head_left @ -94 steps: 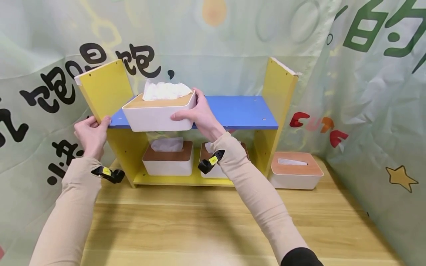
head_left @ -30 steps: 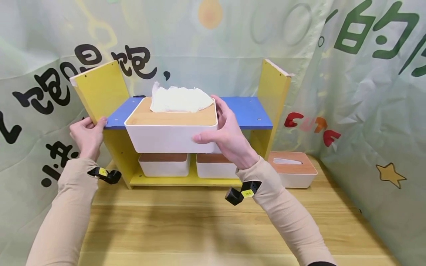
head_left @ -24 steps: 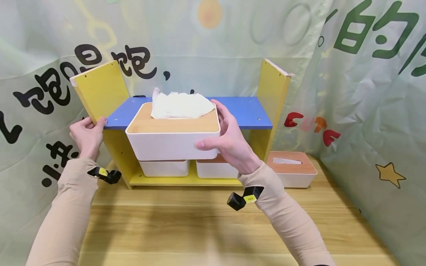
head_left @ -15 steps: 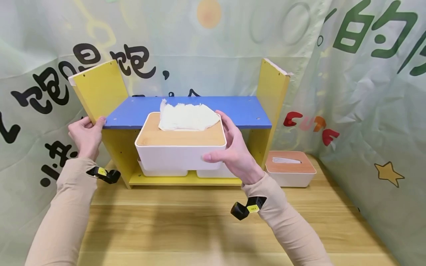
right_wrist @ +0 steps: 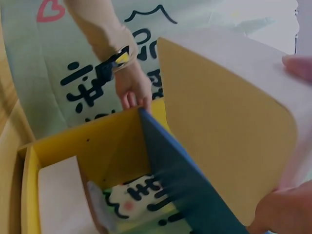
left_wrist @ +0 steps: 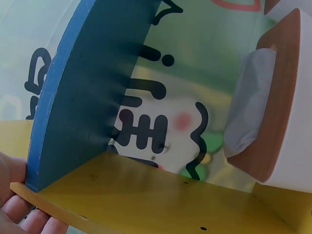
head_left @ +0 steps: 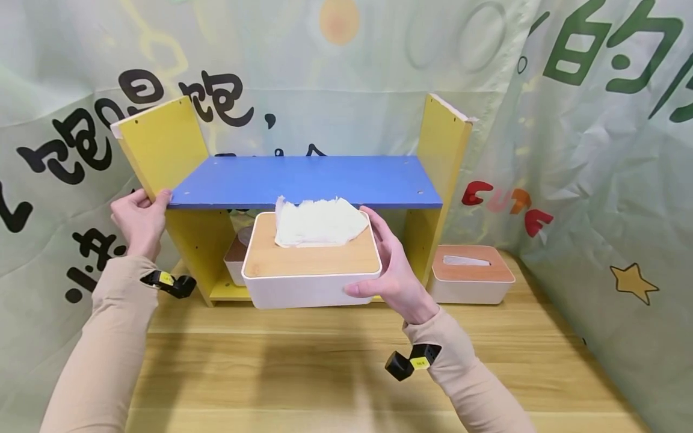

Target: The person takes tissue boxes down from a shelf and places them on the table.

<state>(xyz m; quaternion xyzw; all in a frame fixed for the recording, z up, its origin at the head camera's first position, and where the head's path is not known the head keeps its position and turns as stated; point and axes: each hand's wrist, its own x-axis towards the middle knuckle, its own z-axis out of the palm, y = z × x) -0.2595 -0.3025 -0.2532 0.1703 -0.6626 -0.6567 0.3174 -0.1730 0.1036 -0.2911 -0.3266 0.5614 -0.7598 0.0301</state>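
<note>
My right hand (head_left: 397,273) holds a white tissue box (head_left: 311,293) by its right end, thumb on the front wall. The box has a light wooden lid, with a torn white tissue (head_left: 322,222) standing out of its slot. It hangs in the air before the shelf unit, below the blue board (head_left: 308,180); in the right wrist view a broad tan face (right_wrist: 224,126) of it shows. My left hand (head_left: 139,222) grips the unit's yellow left panel (head_left: 162,144) at the blue board's corner; its thumb touches the board's edge in the left wrist view.
Behind the held box, a brown-lidded tissue box (head_left: 234,263) stands in the lower compartment, partly covered. Another tissue box (head_left: 473,288) sits on the wooden table (head_left: 227,367) right of the unit. A printed cloth (head_left: 379,54) hangs behind and at both sides.
The tissue box in my right hand has come off the blue board, forward, down and somewhat right, now hiding most of the lower compartment. My left hand keeps its grip on the panel.
</note>
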